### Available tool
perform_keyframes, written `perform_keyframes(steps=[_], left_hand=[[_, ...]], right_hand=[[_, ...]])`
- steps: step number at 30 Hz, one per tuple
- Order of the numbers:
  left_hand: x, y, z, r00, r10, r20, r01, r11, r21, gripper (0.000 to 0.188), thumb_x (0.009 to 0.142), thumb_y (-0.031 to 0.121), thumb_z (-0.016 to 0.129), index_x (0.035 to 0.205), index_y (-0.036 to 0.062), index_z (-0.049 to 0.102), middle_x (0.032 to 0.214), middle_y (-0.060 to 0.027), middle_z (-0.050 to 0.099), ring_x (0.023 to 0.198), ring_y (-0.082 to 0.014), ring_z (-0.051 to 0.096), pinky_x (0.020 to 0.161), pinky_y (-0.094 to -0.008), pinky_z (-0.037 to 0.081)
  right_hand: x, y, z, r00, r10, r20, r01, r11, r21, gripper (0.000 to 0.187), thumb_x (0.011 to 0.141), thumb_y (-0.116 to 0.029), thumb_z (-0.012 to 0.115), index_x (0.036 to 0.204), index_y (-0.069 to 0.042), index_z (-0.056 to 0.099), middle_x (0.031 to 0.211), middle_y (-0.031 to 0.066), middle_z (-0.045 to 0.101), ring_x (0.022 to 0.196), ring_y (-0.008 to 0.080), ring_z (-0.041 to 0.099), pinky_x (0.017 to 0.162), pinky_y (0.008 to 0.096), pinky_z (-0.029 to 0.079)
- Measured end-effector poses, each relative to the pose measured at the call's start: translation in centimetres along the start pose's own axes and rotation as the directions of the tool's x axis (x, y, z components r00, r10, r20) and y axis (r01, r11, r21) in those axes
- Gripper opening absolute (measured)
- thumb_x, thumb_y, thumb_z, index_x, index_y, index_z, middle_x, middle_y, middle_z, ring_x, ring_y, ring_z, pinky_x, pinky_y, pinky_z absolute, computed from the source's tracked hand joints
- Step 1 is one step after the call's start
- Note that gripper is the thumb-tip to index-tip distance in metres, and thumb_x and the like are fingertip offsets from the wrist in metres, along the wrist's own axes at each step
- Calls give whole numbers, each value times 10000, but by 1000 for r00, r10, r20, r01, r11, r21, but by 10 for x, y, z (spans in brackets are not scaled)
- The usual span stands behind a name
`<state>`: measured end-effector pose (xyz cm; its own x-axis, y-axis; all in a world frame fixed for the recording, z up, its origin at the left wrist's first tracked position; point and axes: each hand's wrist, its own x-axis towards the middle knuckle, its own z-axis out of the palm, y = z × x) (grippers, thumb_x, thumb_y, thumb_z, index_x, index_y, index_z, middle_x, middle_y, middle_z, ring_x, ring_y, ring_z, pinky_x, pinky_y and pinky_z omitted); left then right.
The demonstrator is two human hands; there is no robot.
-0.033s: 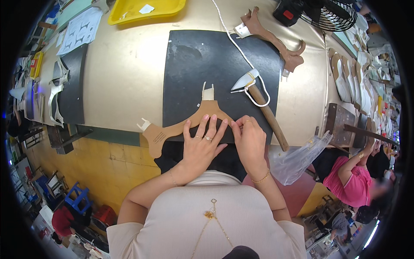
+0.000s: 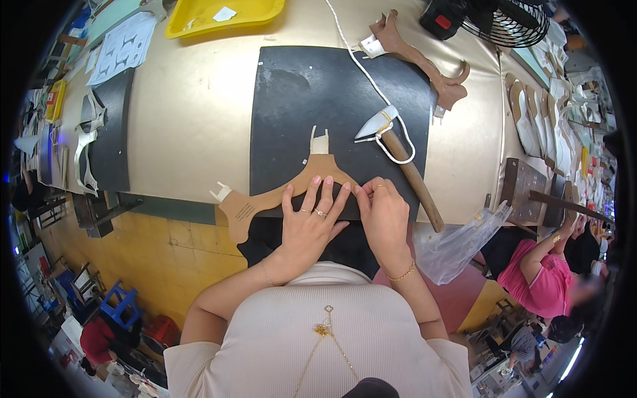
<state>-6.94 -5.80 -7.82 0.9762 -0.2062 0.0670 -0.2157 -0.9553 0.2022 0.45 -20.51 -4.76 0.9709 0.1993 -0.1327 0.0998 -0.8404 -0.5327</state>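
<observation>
A tan leather shoe-upper piece [image 2: 269,199] with pale tabs lies across the near edge of a black mat [image 2: 298,93], its left end hanging past the table edge. My left hand [image 2: 315,219] rests on it, fingers spread and fingertips pressing its middle. At the piece's right side, my right hand [image 2: 383,215] is closed, thumb and forefinger pinching the edge; the part under that hand is hidden. To the right of my hands a hammer [image 2: 411,172] with a wooden handle lies on the mat, white cord looped round its head.
Another bent brown leather piece [image 2: 418,60] lies at the mat's far right corner. Behind are a yellow tray [image 2: 225,26] and a black fan [image 2: 504,23]. A clear plastic bag [image 2: 458,249] hangs at the right edge. A person in pink [image 2: 541,275] works farther right.
</observation>
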Motion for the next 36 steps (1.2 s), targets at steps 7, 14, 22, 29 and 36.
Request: perform_keyframes(steps=[7, 14, 22, 29, 36], left_hand=[[14, 0, 3, 987, -90, 133, 92, 996, -10, 998, 662, 495, 865, 1533, 268, 436, 1433, -67, 408, 1350, -248, 362, 1000, -545, 282], [6, -11, 1, 996, 39, -82, -34, 997, 64, 1092, 628, 444, 893, 1558, 185, 384, 1388, -38, 397, 1327, -192, 385, 1017, -529, 281], [12, -13, 0, 996, -94, 7, 94, 994, -47, 1241, 518, 473, 929, 1556, 90, 366, 1389, -48, 417, 1250, -253, 395, 980, -492, 260], [22, 0, -21, 968, -172, 184, 176, 984, -8, 1117, 591, 444, 908, 1509, 39, 419, 1475, -78, 386, 1263, -275, 417, 978, -492, 295], [16, -1, -10, 997, 66, -37, -72, 975, -209, 745, 732, 309, 850, 1376, 57, 573, 1433, -114, 502, 1403, -298, 403, 1103, -502, 297]], right_hand=[[2, -2, -5, 997, -15, 73, 19, 999, -50, 182, 947, -165, 669, 859, -19, 607, 818, 151, 621, 722, 348, 663, 648, 437, 536], [3, -2, -3, 1000, -21, 23, 21, 1000, -13, 210, 933, -183, 701, 829, -28, 606, 789, 122, 624, 683, 333, 645, 627, 436, 512], [1, -1, -3, 998, -40, 41, 41, 999, -28, 176, 936, -162, 683, 859, -24, 604, 820, 143, 611, 745, 333, 670, 664, 432, 539], [4, -2, 0, 1000, -26, -2, 26, 999, -22, 214, 922, -192, 710, 822, -30, 612, 784, 129, 624, 686, 344, 647, 621, 444, 508], [12, 1, -1, 999, -18, 36, 20, 998, -61, 203, 917, -210, 711, 850, -34, 637, 774, 143, 646, 741, 350, 674, 634, 441, 517]])
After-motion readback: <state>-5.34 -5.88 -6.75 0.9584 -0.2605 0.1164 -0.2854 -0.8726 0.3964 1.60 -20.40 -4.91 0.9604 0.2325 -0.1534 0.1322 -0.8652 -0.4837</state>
